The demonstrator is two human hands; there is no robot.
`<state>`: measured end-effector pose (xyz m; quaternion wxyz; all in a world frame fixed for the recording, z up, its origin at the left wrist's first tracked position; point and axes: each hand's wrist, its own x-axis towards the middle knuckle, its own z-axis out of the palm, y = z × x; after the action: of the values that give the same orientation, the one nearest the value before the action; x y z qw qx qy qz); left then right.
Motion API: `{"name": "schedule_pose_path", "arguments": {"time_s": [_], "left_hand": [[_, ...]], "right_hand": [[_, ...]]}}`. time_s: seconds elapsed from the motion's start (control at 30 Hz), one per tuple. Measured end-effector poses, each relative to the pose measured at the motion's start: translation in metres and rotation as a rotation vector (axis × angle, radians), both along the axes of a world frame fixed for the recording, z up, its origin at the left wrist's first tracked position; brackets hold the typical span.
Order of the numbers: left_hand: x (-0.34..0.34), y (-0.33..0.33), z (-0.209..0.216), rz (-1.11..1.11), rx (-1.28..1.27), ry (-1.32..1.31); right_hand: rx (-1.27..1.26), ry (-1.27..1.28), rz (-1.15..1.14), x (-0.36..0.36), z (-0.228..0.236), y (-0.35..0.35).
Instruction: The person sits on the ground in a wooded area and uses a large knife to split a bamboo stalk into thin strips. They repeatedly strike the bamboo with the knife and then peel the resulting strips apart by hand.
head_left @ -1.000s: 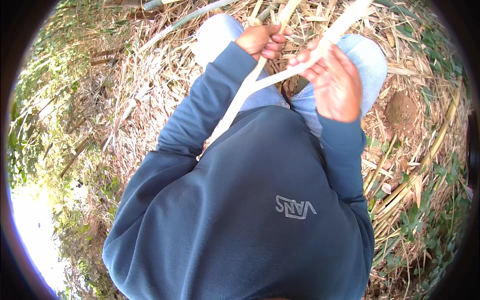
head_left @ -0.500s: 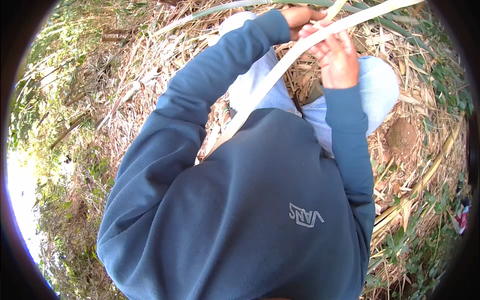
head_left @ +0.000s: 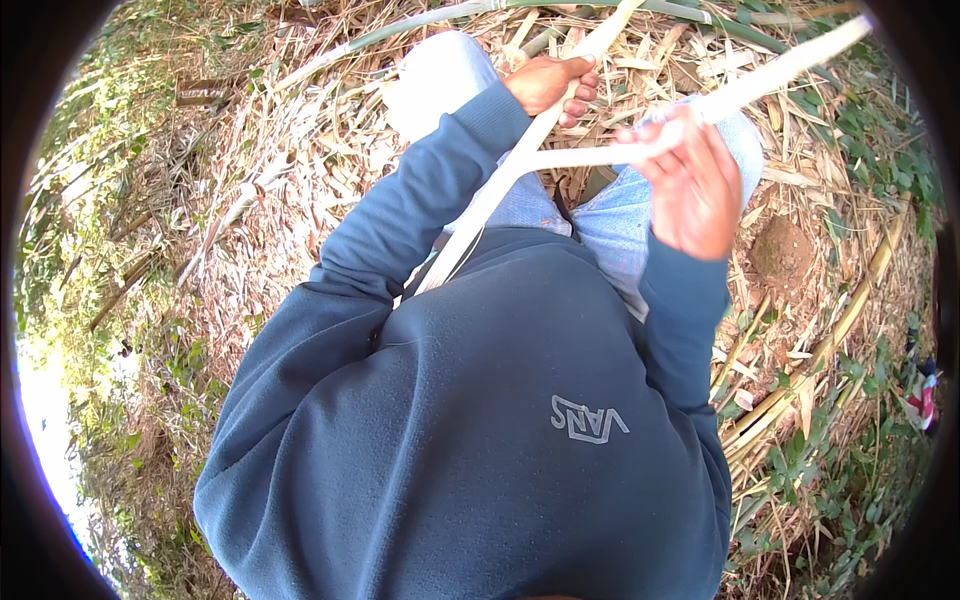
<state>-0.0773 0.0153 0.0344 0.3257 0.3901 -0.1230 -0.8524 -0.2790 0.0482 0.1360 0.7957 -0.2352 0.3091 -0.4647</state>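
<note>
A long pale bamboo strip (head_left: 478, 212) runs up from beside my waist and forks into two lengths a little below my left hand. My left hand (head_left: 552, 88) is closed around the left length, thumb laid along it, and this length goes on past the top edge. The right length (head_left: 785, 78) leaves the fork sideways, bends at my right hand (head_left: 695, 185) and points to the upper right. The fingers of my right hand are curled on it, slightly blurred, palm turned up. The strip's lower end is hidden by my dark blue sweatshirt (head_left: 480, 430).
My knees in light blue jeans (head_left: 440, 85) are bent to either side. Dry bamboo leaves and shavings (head_left: 310, 190) cover the ground. A green bamboo pole (head_left: 420, 22) crosses beyond my knees. Yellowed canes (head_left: 850, 350) and green plants lie to the right, near a brown earth patch (head_left: 782, 250).
My hands were close together at the top; they have come nearer my body and moved apart. The two lengths of the strip now spread widely, with the fork in view.
</note>
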Motion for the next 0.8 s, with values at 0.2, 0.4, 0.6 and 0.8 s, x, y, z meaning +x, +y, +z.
{"name": "schedule_pose_path", "arguments": {"time_s": [0.2,0.4,0.6,0.8], "left_hand": [[0.013,-0.006,-0.004,0.091,0.048,-0.188],[-0.004,-0.028,0.013,0.04,-0.049,-0.267],[0.012,-0.047,-0.008,-0.204,-0.691,-0.808],[0.035,-0.016,-0.05,-0.008,-0.161,-0.389]], "right_hand": [[-0.183,-0.049,-0.053,-0.045,0.091,0.046],[-0.064,0.102,0.106,0.032,0.024,0.032],[-0.051,0.13,0.386,0.057,0.008,0.03],[-0.058,0.159,0.584,0.076,-0.031,0.044]]}}
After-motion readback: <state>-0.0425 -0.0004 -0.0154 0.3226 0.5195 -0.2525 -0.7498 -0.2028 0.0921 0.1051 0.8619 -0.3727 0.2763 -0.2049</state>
